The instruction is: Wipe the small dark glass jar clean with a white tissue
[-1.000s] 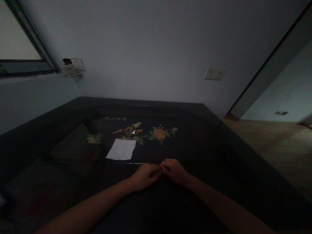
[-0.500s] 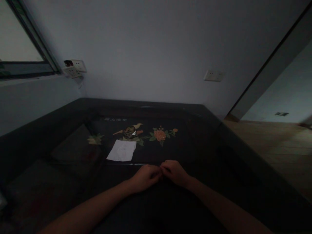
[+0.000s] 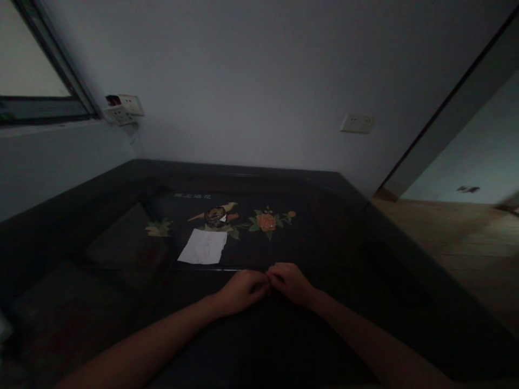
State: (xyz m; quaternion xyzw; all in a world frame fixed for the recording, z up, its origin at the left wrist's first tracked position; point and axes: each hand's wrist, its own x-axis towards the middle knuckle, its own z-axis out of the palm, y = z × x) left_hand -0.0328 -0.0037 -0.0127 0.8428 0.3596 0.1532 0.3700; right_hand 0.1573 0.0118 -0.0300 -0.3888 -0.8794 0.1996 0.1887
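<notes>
My left hand (image 3: 243, 292) lies on the dark table (image 3: 284, 335), its fingers curled inward and a small dark gap between thumb and forefinger. Against its fingertips rest those of my right hand (image 3: 292, 283), closed in much the same way. Nothing shows in either hand, though the dim light hides the undersides of the fingers. Just beyond my left hand is a white sheet of paper (image 3: 204, 247) with a faint drawing on it. Behind the paper sits a round, glossy, dark ring-shaped thing (image 3: 215, 216) with a small pale tag; its kind is unclear.
Flowers and a bird decorate the tabletop, including an orange flower (image 3: 266, 222). A dark flat shape (image 3: 395, 273) lies at the right, hard to make out. Beyond the table stands a pale wall with a socket plate (image 3: 358, 123); more sockets (image 3: 124, 109) are near the window.
The view has tilted very slightly, so everything sits a little higher. Both hands, the paper and the round thing keep their places.
</notes>
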